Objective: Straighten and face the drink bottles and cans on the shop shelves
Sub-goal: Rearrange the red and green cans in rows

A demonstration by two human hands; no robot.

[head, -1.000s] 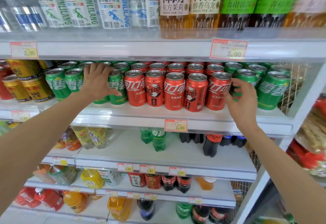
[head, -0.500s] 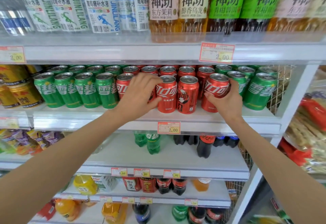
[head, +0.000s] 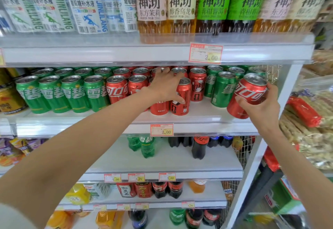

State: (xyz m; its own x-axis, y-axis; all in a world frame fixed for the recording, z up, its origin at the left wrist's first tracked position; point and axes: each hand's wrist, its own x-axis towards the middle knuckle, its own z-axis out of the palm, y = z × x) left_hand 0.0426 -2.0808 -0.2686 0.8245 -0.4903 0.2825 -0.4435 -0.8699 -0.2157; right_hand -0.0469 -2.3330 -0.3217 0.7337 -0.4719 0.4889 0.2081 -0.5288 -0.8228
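Red cola cans (head: 117, 89) stand in the middle of the can shelf (head: 201, 115), with green soda cans (head: 72, 93) to their left and more green cans (head: 222, 89) to their right. My left hand (head: 166, 84) wraps over the front red cans, its fingers on one red can (head: 182, 98) whose logo faces away. My right hand (head: 259, 106) holds a red cola can (head: 246, 95) tilted and lifted off the shelf at the right end, logo facing me.
Tea bottles (head: 182, 3) and clear sports-drink bottles (head: 86, 10) fill the shelf above. Gold cans (head: 9, 100) sit at far left. Lower shelves hold soda bottles (head: 199, 145). A white upright post (head: 288, 88) and snack packets (head: 306, 113) border the right.
My right hand has pulled one red can out of the row and carried it right, tilted, in front of the green cans. My left hand slid right along the red cans.
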